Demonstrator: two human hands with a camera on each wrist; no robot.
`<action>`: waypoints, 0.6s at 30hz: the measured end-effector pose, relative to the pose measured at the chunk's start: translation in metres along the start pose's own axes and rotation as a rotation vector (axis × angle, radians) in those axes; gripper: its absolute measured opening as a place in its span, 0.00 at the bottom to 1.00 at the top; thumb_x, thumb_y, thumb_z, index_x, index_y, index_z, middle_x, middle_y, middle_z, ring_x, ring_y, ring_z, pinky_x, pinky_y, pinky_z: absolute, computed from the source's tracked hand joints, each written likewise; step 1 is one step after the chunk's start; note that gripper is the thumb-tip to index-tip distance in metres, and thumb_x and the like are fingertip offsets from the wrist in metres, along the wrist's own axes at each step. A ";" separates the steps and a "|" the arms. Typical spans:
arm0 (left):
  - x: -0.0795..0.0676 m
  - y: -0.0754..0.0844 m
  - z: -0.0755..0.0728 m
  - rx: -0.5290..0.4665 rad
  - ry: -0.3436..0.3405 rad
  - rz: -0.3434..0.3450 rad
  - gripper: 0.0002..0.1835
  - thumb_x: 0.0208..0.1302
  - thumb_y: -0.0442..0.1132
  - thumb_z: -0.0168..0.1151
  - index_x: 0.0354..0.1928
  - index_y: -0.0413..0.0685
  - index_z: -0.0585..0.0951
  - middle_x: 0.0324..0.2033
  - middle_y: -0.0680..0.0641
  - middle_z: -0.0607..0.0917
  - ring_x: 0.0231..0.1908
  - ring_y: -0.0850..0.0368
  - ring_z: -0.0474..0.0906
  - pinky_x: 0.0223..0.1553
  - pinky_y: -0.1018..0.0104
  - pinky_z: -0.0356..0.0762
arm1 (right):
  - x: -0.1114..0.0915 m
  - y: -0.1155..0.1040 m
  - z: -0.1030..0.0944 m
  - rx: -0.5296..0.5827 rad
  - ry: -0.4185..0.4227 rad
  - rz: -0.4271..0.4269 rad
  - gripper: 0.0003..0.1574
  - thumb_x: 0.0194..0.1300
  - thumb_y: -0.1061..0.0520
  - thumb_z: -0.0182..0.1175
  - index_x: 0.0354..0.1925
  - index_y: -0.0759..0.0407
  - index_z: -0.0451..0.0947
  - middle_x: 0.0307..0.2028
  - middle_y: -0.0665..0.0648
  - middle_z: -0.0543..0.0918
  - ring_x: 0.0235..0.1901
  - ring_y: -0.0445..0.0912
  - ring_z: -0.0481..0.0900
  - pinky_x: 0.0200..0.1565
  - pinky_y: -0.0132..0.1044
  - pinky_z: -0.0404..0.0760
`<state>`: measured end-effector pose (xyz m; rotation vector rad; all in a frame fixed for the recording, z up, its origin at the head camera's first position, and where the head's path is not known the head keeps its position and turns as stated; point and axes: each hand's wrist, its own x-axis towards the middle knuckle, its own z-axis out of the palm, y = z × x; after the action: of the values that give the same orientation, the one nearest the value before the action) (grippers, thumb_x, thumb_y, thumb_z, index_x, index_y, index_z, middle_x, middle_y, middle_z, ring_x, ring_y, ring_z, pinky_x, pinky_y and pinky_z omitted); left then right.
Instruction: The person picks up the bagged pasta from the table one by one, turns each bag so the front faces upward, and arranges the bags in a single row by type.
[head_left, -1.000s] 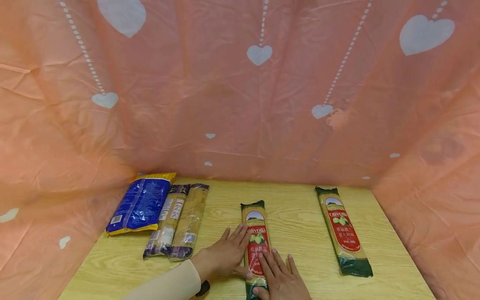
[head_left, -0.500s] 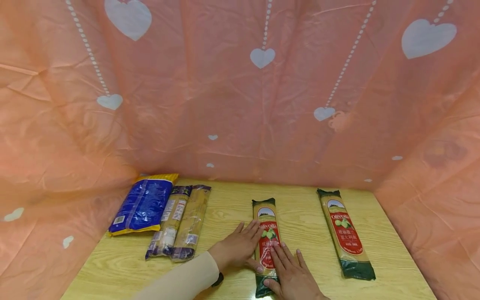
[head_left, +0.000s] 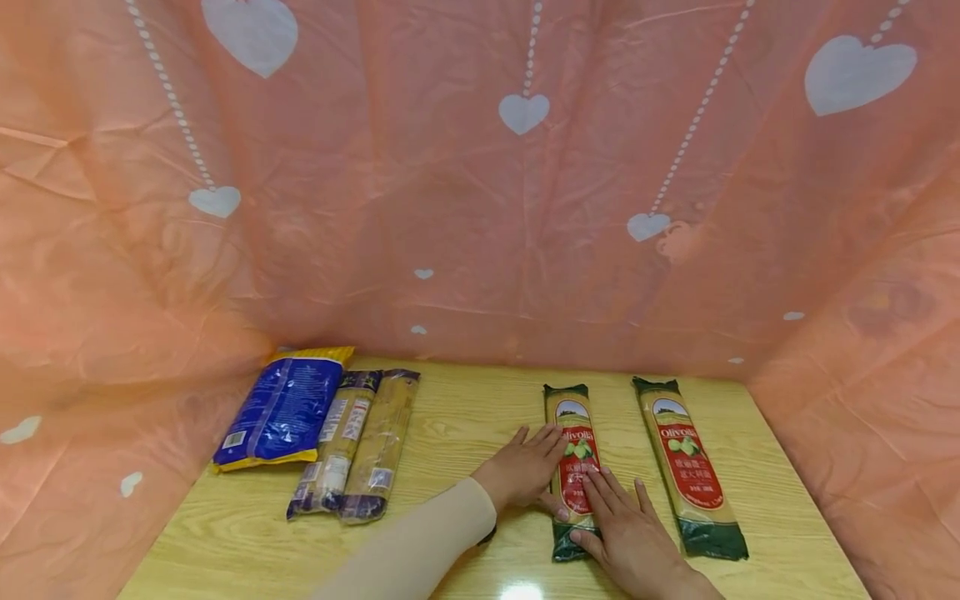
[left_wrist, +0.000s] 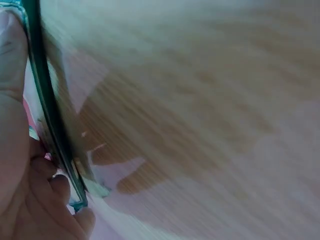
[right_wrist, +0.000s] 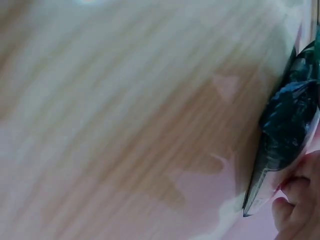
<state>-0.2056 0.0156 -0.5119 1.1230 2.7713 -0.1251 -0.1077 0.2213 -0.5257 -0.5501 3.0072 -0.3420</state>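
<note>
The long, flat, golden plastic packet of spaghetti point(head_left: 576, 492) probably handles as light and stiff lengthwise, its film slick, its strands breakable; both long edges, mid-length, seem the best hold. Extended, unclenched fingers of the left hand point(head_left: 525, 473) and right hand point(head_left: 632, 532) rest on it. Green-ended, with a red olive-printed label, it lies on the pale wood-grain surface point(head_left: 465, 433), left of a matching packet point(head_left: 688, 467).

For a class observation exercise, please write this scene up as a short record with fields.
Surface: wood-grain table
Left side: blue-and-yellow bag, two purple-ended packs
Centre-right: green-ended pack, lying flat
Left hand: touching the green-ended pack
Right hand: touching the same pack
Far right: second green-ended pack, apart from the first
Backdrop: orange-pink heart-patterned sheet
</note>
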 end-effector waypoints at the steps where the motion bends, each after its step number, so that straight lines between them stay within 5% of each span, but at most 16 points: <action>1: 0.004 0.002 -0.001 -0.009 -0.010 0.002 0.63 0.59 0.82 0.54 0.86 0.51 0.52 0.85 0.49 0.51 0.84 0.55 0.44 0.82 0.52 0.51 | -0.001 0.003 -0.001 0.002 -0.001 0.007 0.52 0.76 0.27 0.52 0.79 0.62 0.64 0.81 0.60 0.61 0.81 0.61 0.56 0.74 0.75 0.50; 9: 0.032 0.012 -0.005 0.031 -0.022 0.039 0.62 0.59 0.83 0.49 0.86 0.54 0.48 0.85 0.51 0.48 0.84 0.59 0.43 0.82 0.55 0.52 | -0.005 0.022 -0.005 -0.041 0.029 0.038 0.49 0.80 0.31 0.50 0.77 0.66 0.66 0.80 0.64 0.62 0.80 0.63 0.58 0.73 0.77 0.48; 18: 0.055 0.030 -0.013 0.114 -0.021 0.003 0.61 0.58 0.85 0.46 0.86 0.58 0.48 0.85 0.55 0.49 0.84 0.61 0.45 0.82 0.55 0.52 | -0.006 0.039 -0.012 -0.085 0.052 0.070 0.47 0.81 0.32 0.49 0.76 0.66 0.67 0.79 0.65 0.64 0.79 0.64 0.60 0.71 0.78 0.53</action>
<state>-0.2254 0.0765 -0.5087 1.1439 2.7745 -0.2959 -0.1162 0.2616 -0.5226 -0.4468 3.0936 -0.2284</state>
